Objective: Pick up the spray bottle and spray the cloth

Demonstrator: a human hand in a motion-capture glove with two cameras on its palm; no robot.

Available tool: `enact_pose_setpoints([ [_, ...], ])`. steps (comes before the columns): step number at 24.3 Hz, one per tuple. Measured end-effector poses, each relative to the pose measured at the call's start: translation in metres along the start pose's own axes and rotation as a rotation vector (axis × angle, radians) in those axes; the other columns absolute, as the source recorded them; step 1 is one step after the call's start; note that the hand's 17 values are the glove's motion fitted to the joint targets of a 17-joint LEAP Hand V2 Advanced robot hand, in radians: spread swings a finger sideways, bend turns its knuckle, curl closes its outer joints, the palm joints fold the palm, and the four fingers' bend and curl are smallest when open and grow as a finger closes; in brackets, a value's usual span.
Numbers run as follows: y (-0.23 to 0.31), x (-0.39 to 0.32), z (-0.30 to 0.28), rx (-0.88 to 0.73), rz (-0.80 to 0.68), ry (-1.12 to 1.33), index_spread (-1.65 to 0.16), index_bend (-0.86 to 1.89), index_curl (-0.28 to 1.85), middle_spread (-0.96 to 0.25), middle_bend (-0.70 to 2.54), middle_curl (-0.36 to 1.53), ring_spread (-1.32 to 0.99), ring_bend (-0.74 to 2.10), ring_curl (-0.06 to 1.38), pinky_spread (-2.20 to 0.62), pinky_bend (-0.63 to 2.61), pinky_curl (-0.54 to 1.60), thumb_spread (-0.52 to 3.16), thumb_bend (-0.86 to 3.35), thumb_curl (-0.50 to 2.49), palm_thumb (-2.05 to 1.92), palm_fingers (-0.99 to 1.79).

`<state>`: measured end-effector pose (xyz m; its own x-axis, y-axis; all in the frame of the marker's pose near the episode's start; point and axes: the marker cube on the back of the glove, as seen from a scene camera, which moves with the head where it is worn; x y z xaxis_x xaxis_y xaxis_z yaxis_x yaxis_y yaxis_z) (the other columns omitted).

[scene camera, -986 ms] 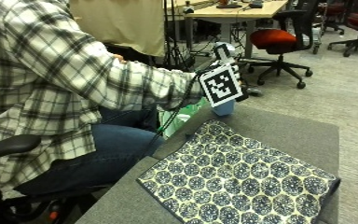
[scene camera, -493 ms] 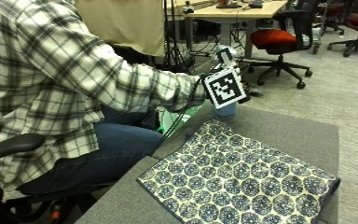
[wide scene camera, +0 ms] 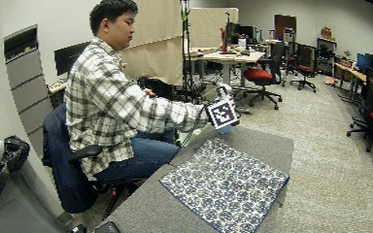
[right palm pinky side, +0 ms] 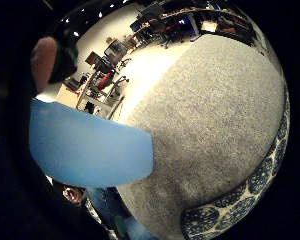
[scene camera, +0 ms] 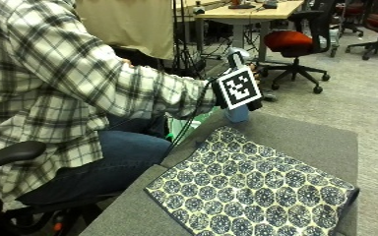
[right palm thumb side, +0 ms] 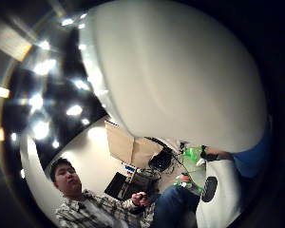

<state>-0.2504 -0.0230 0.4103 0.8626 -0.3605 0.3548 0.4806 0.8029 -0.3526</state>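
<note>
A spray bottle with a blue body and a white head stands at the table's far corner, just beyond the cloth. My gloved right hand grips it around the neck and hides most of it. Whether its base touches the table I cannot tell. The blue body fills part of the little finger side palm view, with one fingertip beside it. The white head fills the thumb side palm view. A blue-and-white patterned cloth lies flat on the grey table. The wide outside view shows the same bottle and cloth.
The person sits on an office chair at the table's left side. Bare grey table surface lies between the bottle and the cloth. Desks and a red chair stand further back on the carpet.
My hand on the bottle has shifted very slightly to the right. The cloth lies as before.
</note>
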Motion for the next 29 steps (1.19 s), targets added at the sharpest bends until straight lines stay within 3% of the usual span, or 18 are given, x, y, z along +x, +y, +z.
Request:
enact_pose_setpoints([
  [1,0.001,0.003,0.0,-0.017,0.007,0.028,-0.25,0.1,0.58,-0.09,0.41,0.52,-0.17,0.47,0.5,-0.07,0.4,0.43,0.48,-0.04,0.75,1.08,0.8],
  [4,0.004,0.008,-0.002,-0.056,0.035,0.106,-0.31,0.11,0.58,-0.1,0.28,0.49,-0.11,0.37,0.51,0.02,0.37,0.47,0.61,-0.09,0.71,0.94,0.11],
  [6,0.008,0.01,-0.006,-0.086,0.052,0.174,-0.33,0.13,0.56,-0.11,0.25,0.47,-0.09,0.3,0.49,0.05,0.37,0.47,0.68,-0.11,0.67,0.83,-0.05],
  [11,0.028,0.009,-0.026,-0.198,0.089,0.355,-0.38,0.1,0.43,-0.12,0.16,0.4,-0.05,0.19,0.36,0.1,0.34,0.37,0.8,-0.09,0.61,0.64,-0.08],
  [16,0.073,0.012,-0.085,-0.317,0.21,0.671,-0.41,0.12,0.39,-0.12,0.08,0.34,0.0,0.2,0.34,0.13,0.4,0.36,0.87,-0.05,0.57,0.6,-0.14],
  [23,0.174,0.01,-0.189,-0.27,0.31,0.873,-0.43,0.13,0.33,-0.12,0.06,0.26,0.05,0.21,0.33,0.16,0.48,0.37,0.98,-0.05,0.52,0.49,-0.19],
  [29,0.252,0.009,-0.241,-0.215,0.398,0.897,-0.43,0.16,0.33,-0.13,0.08,0.21,0.07,0.19,0.32,0.17,0.49,0.36,1.04,-0.04,0.5,0.44,-0.18],
])
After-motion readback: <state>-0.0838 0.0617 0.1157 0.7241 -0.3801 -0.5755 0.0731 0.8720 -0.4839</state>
